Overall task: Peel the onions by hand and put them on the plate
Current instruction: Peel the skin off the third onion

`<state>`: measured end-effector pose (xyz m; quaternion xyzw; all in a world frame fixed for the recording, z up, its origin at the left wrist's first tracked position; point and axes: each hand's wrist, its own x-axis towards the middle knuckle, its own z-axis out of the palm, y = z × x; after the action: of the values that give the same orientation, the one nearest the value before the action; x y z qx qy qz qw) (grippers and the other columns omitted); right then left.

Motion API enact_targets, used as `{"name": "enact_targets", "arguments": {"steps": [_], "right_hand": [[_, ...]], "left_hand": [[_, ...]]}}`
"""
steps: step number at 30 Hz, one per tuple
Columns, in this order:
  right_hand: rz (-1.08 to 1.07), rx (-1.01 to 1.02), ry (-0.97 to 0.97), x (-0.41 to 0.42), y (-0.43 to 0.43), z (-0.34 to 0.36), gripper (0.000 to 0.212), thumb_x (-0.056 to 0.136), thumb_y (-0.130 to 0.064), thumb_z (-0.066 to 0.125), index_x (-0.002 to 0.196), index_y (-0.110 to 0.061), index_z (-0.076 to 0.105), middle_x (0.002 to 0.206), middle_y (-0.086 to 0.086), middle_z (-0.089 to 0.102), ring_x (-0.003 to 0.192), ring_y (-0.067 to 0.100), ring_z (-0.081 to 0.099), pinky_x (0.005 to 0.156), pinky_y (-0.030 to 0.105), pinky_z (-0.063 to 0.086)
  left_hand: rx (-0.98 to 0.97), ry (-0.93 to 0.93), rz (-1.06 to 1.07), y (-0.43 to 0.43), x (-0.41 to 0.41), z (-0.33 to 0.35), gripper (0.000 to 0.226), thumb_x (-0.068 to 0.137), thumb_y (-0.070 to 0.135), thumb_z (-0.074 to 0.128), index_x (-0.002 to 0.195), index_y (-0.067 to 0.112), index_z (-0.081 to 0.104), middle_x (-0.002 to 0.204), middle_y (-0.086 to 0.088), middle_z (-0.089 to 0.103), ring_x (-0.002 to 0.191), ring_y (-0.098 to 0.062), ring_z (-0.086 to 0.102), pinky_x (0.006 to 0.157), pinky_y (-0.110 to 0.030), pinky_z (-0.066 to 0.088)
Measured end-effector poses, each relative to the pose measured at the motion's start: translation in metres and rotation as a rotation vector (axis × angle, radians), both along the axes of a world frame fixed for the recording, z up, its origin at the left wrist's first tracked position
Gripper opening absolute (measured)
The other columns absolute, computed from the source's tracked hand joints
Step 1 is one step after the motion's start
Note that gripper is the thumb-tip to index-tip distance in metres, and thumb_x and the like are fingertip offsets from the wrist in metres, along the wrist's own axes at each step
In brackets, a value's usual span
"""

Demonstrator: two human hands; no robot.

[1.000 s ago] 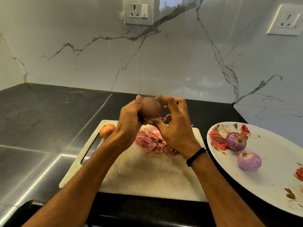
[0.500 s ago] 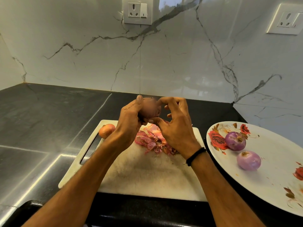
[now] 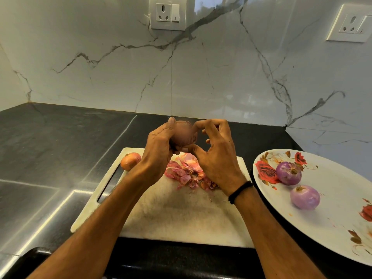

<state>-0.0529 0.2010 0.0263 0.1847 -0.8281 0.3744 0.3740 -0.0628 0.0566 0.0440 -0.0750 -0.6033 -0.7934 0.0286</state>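
Observation:
My left hand [image 3: 157, 152] grips a brown-skinned onion [image 3: 184, 134] above the far end of the white cutting board [image 3: 181, 218]. The index finger and thumb of my right hand [image 3: 215, 156] pinch the onion's right side, with the other fingers curled. A heap of pink onion skins [image 3: 187, 172] lies on the board below the hands. One unpeeled onion [image 3: 130, 161] sits at the board's far left corner. Two peeled purple onions [image 3: 288, 173] [image 3: 305, 197] rest on the floral white plate [image 3: 342, 218] at the right.
The board and plate lie on a dark stone counter [image 3: 50, 148] that meets a white marble wall [image 3: 201, 73]. Wall sockets [image 3: 168, 14] [image 3: 351, 25] sit high on the wall. The counter's rounded front edge [image 3: 181, 260] runs below the board.
My right fingers have shifted slightly on the onion's right side. The onion stays at about the same height above the board. Nothing else has moved.

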Motion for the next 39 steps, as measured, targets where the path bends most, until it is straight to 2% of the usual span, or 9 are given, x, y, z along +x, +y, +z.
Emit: {"name": "enact_targets", "arguments": {"steps": [3,6,13,20,25,29,32,35,39], "right_hand": [[0.0,-0.003,-0.023,0.0013,0.0008,0.0002,0.04,0.077,-0.02,0.084,0.11,-0.017,0.063,0.118,0.011,0.051,0.107,0.015,0.049,0.087,0.013,0.04],[-0.016,0.013,-0.03,0.0021,0.0007,-0.0003,0.027,0.08,-0.019,0.081,0.101,-0.011,0.066,0.115,0.011,0.052,0.105,0.017,0.05,0.086,0.011,0.038],[0.017,-0.009,-0.041,0.0026,-0.0005,0.0019,0.053,0.078,-0.024,0.083,0.112,-0.036,0.044,0.121,0.01,0.048,0.107,0.016,0.051,0.085,0.01,0.039],[-0.01,-0.004,-0.041,0.0032,0.0008,0.0023,0.04,0.078,-0.017,0.084,0.112,-0.016,0.063,0.119,0.012,0.05,0.107,0.014,0.048,0.086,0.012,0.039],[-0.035,0.028,-0.012,0.0036,0.001,0.0012,0.02,0.081,-0.013,0.08,0.096,-0.011,0.066,0.113,0.01,0.052,0.103,0.013,0.049,0.084,0.007,0.038],[-0.007,-0.026,-0.033,0.0037,0.0004,0.0019,0.03,0.08,-0.018,0.082,0.102,-0.014,0.063,0.113,0.002,0.048,0.103,0.012,0.05,0.084,0.007,0.039],[0.005,-0.02,-0.041,0.0033,0.0003,0.002,0.043,0.079,-0.021,0.082,0.115,-0.015,0.059,0.118,0.009,0.048,0.105,0.015,0.051,0.085,0.011,0.041],[0.001,-0.009,-0.035,0.0038,0.0002,0.0025,0.042,0.08,-0.019,0.081,0.116,-0.016,0.061,0.119,0.011,0.049,0.107,0.015,0.049,0.086,0.012,0.04],[-0.008,-0.009,-0.003,0.0048,0.0006,0.0026,0.041,0.08,-0.017,0.08,0.117,-0.015,0.062,0.118,0.013,0.051,0.107,0.016,0.049,0.086,0.013,0.041]], "left_hand": [[-0.008,0.004,-0.004,-0.0001,-0.0001,-0.0001,0.036,0.103,0.042,0.038,0.103,0.016,0.062,0.107,-0.013,0.065,0.096,-0.027,0.066,0.074,-0.031,0.055],[-0.001,0.005,0.01,-0.0003,-0.0006,-0.0004,0.035,0.105,0.04,0.038,0.1,0.015,0.062,0.101,-0.013,0.063,0.086,-0.022,0.063,0.066,-0.026,0.052],[-0.015,0.009,0.01,-0.0011,-0.0018,-0.0008,0.035,0.104,0.041,0.039,0.103,0.015,0.062,0.108,-0.018,0.063,0.091,-0.025,0.063,0.067,-0.027,0.053],[-0.038,0.014,0.011,-0.0004,-0.0022,-0.0027,0.035,0.103,0.041,0.039,0.103,0.016,0.062,0.106,-0.015,0.064,0.089,-0.024,0.063,0.066,-0.026,0.053],[-0.008,-0.003,0.006,-0.0011,-0.0026,-0.0018,0.038,0.104,0.043,0.039,0.105,0.012,0.061,0.117,-0.029,0.059,0.089,-0.03,0.057,0.067,-0.03,0.05],[0.006,-0.002,0.003,-0.0007,-0.0028,-0.0015,0.037,0.104,0.042,0.038,0.104,0.013,0.061,0.11,-0.021,0.061,0.084,-0.023,0.062,0.066,-0.028,0.051],[-0.002,0.002,0.006,-0.0006,-0.0032,-0.0025,0.036,0.104,0.041,0.038,0.103,0.014,0.061,0.111,-0.021,0.062,0.089,-0.025,0.062,0.069,-0.028,0.053],[-0.022,0.011,0.005,-0.001,-0.0038,-0.003,0.038,0.104,0.042,0.038,0.103,0.011,0.061,0.114,-0.028,0.06,0.088,-0.028,0.06,0.066,-0.028,0.053],[-0.021,0.013,0.004,-0.001,-0.0031,-0.0023,0.037,0.103,0.042,0.039,0.102,0.012,0.06,0.108,-0.024,0.059,0.083,-0.026,0.058,0.065,-0.027,0.052]]}}
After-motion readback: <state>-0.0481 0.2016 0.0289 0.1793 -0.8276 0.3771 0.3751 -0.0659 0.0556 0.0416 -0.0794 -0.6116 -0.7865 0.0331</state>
